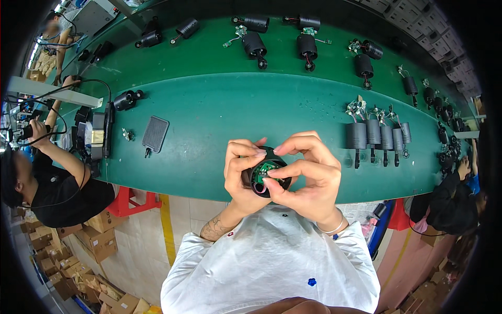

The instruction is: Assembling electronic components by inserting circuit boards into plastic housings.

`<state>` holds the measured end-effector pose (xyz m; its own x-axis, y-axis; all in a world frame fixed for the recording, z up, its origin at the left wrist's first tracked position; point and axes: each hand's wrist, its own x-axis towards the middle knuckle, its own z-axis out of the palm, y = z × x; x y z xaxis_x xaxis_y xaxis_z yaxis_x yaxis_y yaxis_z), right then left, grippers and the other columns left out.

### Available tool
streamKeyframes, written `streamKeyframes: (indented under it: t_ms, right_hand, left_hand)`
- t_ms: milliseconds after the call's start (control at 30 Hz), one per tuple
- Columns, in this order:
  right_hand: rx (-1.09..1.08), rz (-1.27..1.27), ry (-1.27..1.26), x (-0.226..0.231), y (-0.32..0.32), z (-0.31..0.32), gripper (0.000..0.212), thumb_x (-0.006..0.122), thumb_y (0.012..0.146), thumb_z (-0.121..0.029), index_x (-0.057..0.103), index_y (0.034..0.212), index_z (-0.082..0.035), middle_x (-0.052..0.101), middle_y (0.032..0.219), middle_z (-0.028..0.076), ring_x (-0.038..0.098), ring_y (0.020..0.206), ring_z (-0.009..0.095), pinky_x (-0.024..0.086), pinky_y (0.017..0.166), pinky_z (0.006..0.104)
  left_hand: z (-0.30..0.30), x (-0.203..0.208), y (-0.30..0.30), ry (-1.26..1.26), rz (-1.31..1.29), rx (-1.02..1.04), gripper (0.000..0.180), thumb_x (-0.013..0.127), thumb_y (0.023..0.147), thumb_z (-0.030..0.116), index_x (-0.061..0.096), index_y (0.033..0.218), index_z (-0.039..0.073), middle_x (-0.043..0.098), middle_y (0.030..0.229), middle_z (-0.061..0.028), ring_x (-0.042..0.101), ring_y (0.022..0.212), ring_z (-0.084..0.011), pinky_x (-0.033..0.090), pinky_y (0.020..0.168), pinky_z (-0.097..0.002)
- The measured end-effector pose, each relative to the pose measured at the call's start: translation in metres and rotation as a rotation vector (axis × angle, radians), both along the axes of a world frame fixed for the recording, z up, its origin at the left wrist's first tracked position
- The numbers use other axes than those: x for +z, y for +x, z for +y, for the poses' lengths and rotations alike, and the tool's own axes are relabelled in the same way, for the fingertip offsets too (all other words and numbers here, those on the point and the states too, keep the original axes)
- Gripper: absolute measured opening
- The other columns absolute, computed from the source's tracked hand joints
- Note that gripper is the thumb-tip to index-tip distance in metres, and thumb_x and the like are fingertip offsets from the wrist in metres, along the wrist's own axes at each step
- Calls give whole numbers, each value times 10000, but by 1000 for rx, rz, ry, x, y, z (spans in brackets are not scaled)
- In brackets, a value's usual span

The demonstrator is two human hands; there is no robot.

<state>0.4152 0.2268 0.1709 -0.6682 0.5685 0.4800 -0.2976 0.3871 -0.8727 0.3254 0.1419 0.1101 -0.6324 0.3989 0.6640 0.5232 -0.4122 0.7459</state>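
Observation:
Close to the bench's near edge, my left hand [239, 171] is wrapped round a black cylindrical housing [269, 155], its open end turned up toward me. Inside that opening shows a small green circuit board [264, 170]. The thumb and index finger of my right hand [315, 170] pinch at the board, while its other fingers curl over the housing's far rim. A bit of pinkish wire is visible at the near side of the opening. The housing's lower part is hidden by my hands.
On the green bench [209, 115], several black cylinders [356, 136] with boards and wires stand to the right. Leftward lie a dark rectangular mesh piece [156, 134], a small board [127, 134] and another cylinder [125, 100]. More units line the far strip. People work at both sides.

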Motion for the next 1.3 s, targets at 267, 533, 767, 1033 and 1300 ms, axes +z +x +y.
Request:
streamKeyframes:
  t_ms: [267,533,767,1033,1300]
  right_hand:
    - [56,-87,59,2,0,7,156,768,564,-13,718,702,-65,635,943,65,530,916,215,471,746,321]
    - [52,-114,36,-4,4,1,151,774,593,-29,727,730,-72,643,974,57,526,960,230,464,781,332]
    - [-16,-71,148,-6,5,-3,154,777,615,-36,739,759,-72,651,1065,68,516,1039,253,454,858,363]
    - [-24,-176,33,-4,12,-2,165,781,612,-42,747,768,-85,647,1111,74,502,1120,279,439,938,421]
    - [-24,-133,74,0,13,1,147,773,604,-26,729,732,-83,645,1058,65,509,1166,306,445,943,430]
  left_hand:
    - [-1,1,-1,-41,162,38,319,683,726,88,526,1003,110,478,950,-73,472,899,-210,474,783,-381]
    - [3,2,8,-70,41,3,340,686,726,94,508,1015,112,471,946,-62,468,885,-207,440,761,-347]
    - [2,1,10,-68,-20,40,339,677,740,110,499,1029,110,468,955,-61,474,889,-207,441,774,-345]
    - [5,-4,10,-72,122,101,264,635,801,130,504,1029,111,478,984,-67,491,915,-212,457,788,-344]
    - [8,-3,15,1,52,45,241,632,816,137,513,1024,111,488,1000,-68,490,926,-216,479,775,-355]
